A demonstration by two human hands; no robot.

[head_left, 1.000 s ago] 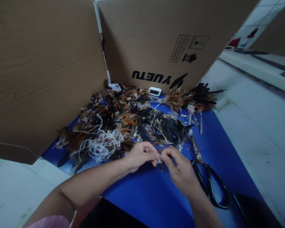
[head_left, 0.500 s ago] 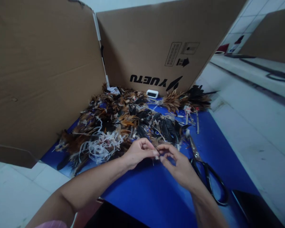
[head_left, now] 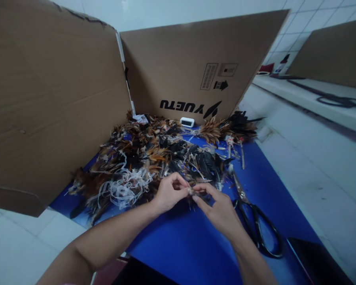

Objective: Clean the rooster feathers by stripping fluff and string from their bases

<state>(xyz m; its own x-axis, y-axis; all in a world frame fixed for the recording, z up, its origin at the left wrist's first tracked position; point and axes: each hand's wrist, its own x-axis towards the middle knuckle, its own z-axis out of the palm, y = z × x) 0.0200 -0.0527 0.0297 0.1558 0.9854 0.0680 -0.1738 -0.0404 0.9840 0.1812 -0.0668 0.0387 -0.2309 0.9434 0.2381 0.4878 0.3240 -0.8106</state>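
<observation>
Just in front of the feather pile, my left hand and my right hand meet. Thumb and fingertips of the left hand pinch a small feather with a pale, fluffy end. My right hand is closed at the same end, its thumb and index finger on the feather. Most of the feather is hidden by the fingers. A tangle of clear plastic strip lies left of my left hand. Black-handled scissors rest to the right of my right hand.
Tall cardboard panels stand behind and to the left of the blue table. A small white digital device sits at the back. Bundled feathers lie at the back right, and a dark flat object at the near right.
The view has tilted up slightly, so the panels show lower. My right hand's fingertips have closed in on the feather beside my left hand's, which keeps its pinch.
</observation>
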